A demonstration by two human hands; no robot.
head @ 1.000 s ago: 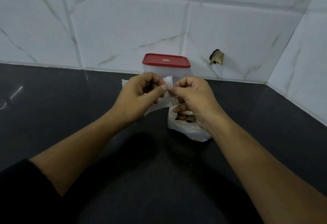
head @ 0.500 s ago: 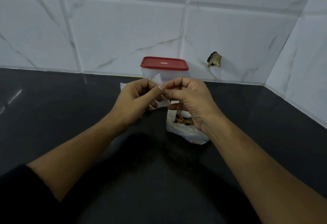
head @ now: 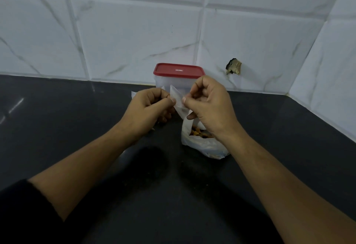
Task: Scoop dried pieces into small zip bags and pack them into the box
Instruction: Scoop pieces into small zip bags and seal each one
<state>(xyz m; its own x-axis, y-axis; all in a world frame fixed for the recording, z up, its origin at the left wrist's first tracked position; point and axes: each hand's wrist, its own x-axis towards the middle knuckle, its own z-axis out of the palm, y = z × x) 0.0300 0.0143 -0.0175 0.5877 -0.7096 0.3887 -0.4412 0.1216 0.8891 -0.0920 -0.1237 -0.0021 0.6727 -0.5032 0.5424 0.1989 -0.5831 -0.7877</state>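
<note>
A small clear zip bag point(head: 177, 98) is held up above the black counter between both hands. My left hand point(head: 148, 108) pinches its left edge with thumb and forefinger. My right hand point(head: 208, 103) pinches the right edge, its other fingers curled. Under my right hand a white plastic bag point(head: 204, 145) lies open on the counter, with orange-brown dried pieces point(head: 196, 133) showing inside. Behind the hands a clear box with a red lid point(head: 178, 69) stands shut against the wall; its lower part is hidden by my hands.
More small clear bags point(head: 133, 94) lie flat left of the box, mostly hidden by my left hand. The black counter point(head: 77, 137) runs to a white tiled wall at the back and right. A chipped hole point(head: 234, 67) marks the back wall.
My hands have drawn slightly apart, so more of the small bag's top shows between the thumbs. The view has shifted a little.
</note>
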